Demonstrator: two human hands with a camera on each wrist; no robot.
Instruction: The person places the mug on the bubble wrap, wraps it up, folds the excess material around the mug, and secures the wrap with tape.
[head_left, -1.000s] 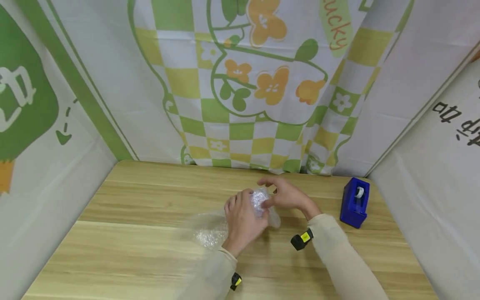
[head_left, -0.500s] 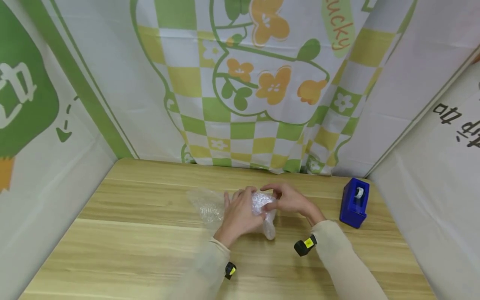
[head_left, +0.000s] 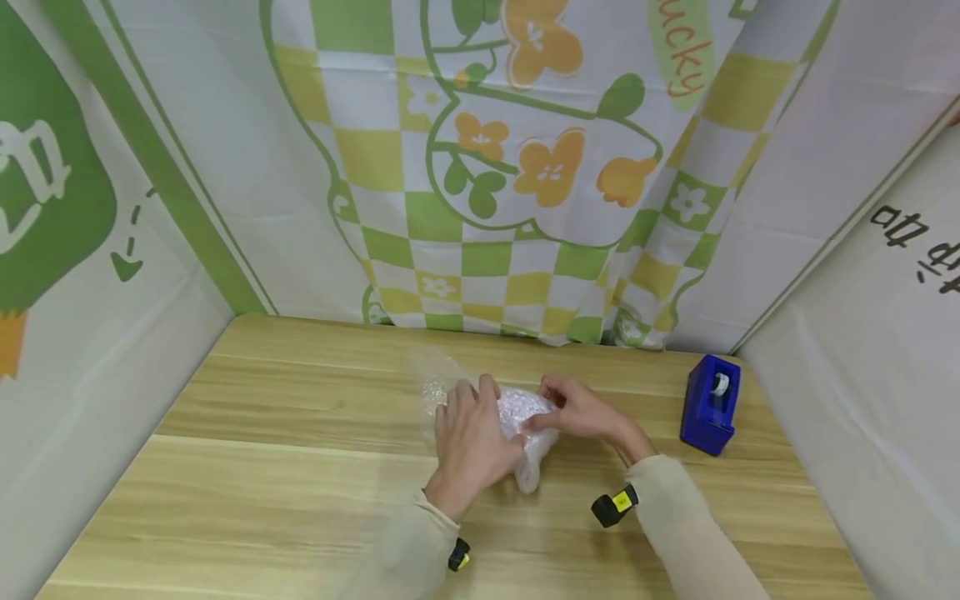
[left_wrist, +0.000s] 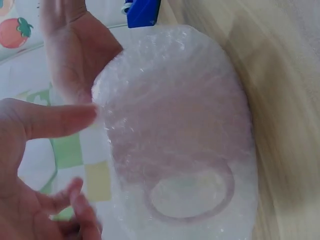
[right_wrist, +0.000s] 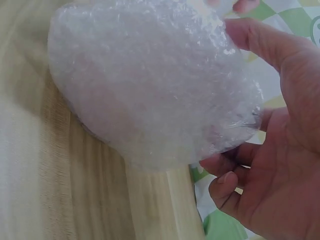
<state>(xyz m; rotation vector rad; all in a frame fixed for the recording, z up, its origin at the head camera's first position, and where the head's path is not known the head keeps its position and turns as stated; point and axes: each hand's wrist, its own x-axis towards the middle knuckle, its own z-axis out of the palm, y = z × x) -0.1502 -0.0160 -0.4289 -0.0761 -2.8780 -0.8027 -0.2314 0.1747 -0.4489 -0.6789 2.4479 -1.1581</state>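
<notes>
Near the middle of the wooden table [head_left: 262, 492], well to the left of a blue tape dispenser [head_left: 708, 406], sits a bundle wrapped in bubble wrap [head_left: 525, 421]; the left hand [head_left: 471, 442] cups its left side, fingers spread and curled over the wrap; the right hand [head_left: 581, 410] grips its right side, thumb and fingers clamped on the plastic; a round rim shows faintly through the wrap in the left wrist view.
</notes>
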